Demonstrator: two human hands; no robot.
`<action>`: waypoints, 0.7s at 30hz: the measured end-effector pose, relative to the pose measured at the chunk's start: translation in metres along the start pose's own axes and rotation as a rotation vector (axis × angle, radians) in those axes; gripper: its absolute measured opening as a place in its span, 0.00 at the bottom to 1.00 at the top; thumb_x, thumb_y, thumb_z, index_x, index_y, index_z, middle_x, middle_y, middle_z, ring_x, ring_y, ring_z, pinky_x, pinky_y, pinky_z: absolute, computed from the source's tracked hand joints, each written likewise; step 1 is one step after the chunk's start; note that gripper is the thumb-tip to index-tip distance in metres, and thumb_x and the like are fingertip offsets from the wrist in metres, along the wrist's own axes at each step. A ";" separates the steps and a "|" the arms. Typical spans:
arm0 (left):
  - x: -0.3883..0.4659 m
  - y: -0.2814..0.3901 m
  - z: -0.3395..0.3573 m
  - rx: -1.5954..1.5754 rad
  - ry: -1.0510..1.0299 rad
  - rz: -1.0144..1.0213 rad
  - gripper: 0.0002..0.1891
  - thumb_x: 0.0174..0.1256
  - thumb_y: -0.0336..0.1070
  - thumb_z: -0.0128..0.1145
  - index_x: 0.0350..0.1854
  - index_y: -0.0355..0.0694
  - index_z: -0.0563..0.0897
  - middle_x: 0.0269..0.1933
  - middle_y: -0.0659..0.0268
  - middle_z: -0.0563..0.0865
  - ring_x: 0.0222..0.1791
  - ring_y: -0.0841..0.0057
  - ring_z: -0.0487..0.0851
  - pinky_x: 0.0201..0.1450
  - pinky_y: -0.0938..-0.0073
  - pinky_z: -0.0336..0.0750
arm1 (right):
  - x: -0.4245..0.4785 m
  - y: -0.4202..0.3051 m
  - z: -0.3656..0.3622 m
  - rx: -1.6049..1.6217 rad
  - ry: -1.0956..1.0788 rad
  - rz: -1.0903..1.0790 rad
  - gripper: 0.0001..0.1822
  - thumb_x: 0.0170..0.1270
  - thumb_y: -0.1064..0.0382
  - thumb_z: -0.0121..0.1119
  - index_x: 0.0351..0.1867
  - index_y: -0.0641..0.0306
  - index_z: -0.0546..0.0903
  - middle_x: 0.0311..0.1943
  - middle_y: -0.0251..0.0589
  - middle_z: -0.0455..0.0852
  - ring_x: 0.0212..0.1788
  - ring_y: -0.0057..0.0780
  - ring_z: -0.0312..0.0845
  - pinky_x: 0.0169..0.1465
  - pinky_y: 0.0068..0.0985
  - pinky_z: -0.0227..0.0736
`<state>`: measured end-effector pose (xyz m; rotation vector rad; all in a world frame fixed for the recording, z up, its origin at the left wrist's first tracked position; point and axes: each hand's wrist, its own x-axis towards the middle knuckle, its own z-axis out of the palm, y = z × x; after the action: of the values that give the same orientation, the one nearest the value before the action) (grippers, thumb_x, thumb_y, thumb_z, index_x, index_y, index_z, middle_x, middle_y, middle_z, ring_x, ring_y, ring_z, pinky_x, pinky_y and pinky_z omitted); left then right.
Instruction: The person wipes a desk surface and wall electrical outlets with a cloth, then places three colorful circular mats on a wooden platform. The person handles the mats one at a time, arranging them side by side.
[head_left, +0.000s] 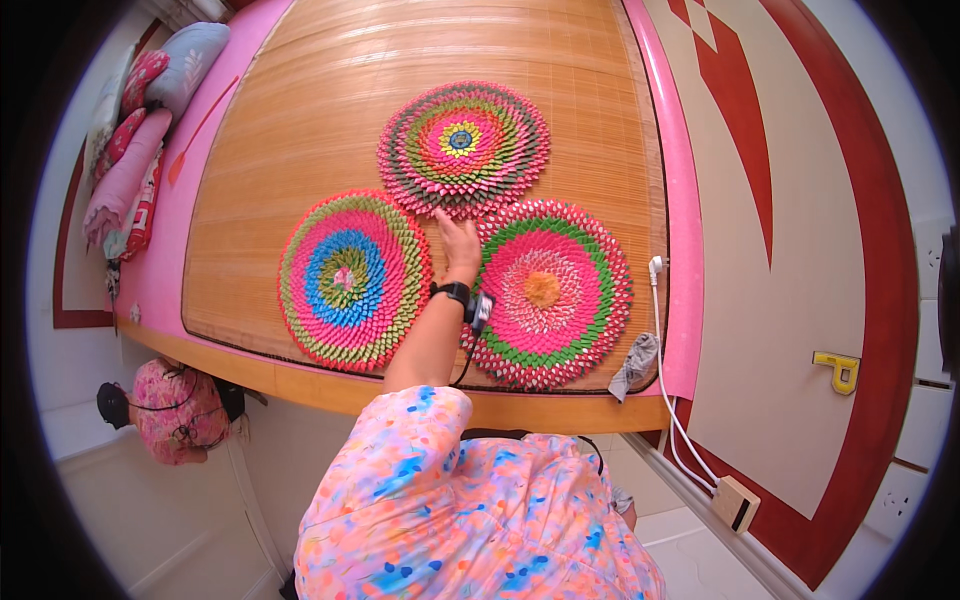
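My left hand (459, 241) reaches over the bed between three round mats made of rings of small folded pointed pieces. It holds nothing, and its fingertips are at the near rim of the back mat (427, 161), pink and green with a yellow ring; contact is unclear. The left mat (356, 232) has blue, pink and olive rings with an orange-red rim. On the right lies a pink and green mat (517, 259) with an orange centre, its left edge close beside my wrist. A black strap (452, 290) with a small device (481, 309) circles that wrist. My right hand is out of view.
A bamboo sleeping mat (315, 75) covers the bed. Pillows and folded bedding (131, 172) and a red fly swatter (202, 131) lie left. A grey cloth (636, 364), white plug (657, 266) and power strip (736, 504) are right. Another person (176, 412) is at the lower left.
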<state>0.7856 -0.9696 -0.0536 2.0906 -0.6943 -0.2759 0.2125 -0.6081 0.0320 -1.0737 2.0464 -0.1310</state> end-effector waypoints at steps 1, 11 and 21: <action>-0.021 0.000 -0.004 0.064 -0.121 0.142 0.37 0.65 0.43 0.51 0.71 0.36 0.49 0.71 0.45 0.52 0.71 0.52 0.52 0.71 0.57 0.49 | 0.001 0.002 0.001 -0.006 0.000 -0.003 0.29 0.48 0.52 0.68 0.47 0.67 0.74 0.39 0.52 0.84 0.42 0.42 0.82 0.45 0.34 0.75; -0.049 0.003 -0.018 0.495 -0.260 0.123 0.37 0.61 0.55 0.55 0.69 0.44 0.58 0.70 0.56 0.59 0.70 0.59 0.55 0.65 0.48 0.56 | 0.005 -0.001 -0.003 0.002 0.014 -0.062 0.29 0.47 0.52 0.68 0.46 0.67 0.73 0.38 0.53 0.83 0.40 0.42 0.82 0.44 0.35 0.75; -0.014 0.051 -0.043 0.329 -0.428 0.325 0.10 0.53 0.39 0.63 0.33 0.41 0.78 0.34 0.59 0.83 0.36 0.58 0.82 0.39 0.58 0.75 | 0.021 0.040 0.011 -0.101 -0.038 -0.023 0.31 0.47 0.50 0.69 0.47 0.67 0.73 0.39 0.53 0.83 0.42 0.44 0.82 0.45 0.36 0.75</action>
<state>0.7745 -0.9549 0.0118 2.1994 -1.3991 -0.4559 0.1883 -0.5951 -0.0050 -1.1529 2.0257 -0.0188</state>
